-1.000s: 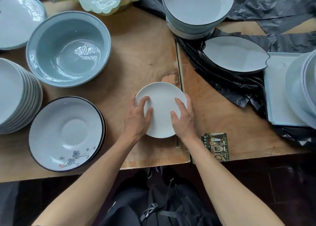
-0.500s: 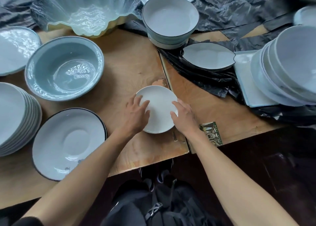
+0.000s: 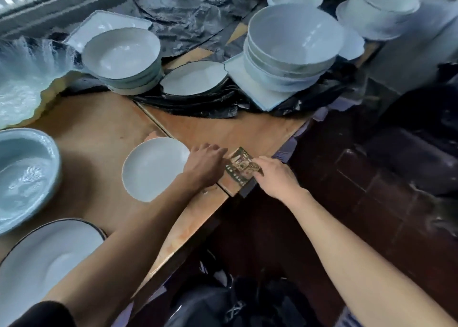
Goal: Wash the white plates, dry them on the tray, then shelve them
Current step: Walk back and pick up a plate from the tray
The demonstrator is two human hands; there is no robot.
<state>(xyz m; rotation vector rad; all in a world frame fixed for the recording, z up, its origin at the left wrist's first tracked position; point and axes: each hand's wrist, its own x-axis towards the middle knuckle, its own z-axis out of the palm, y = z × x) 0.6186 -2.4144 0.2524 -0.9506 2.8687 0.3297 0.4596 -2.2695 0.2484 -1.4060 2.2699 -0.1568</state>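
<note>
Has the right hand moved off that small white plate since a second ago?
Yes. The right hand has left the small white plate and shifted right, onto the printed card at the table's edge.

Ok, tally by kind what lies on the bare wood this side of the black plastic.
Plates: 2, small white plate, dark-rimmed plate
Bowls: 2, blue basin, scalloped glass bowl
Cards: 1, printed card
Total: 5

A wooden table (image 3: 99, 138) carries a small white plate (image 3: 153, 169), a blue basin (image 3: 23, 178) and black plastic sheeting (image 3: 198, 103).
</note>
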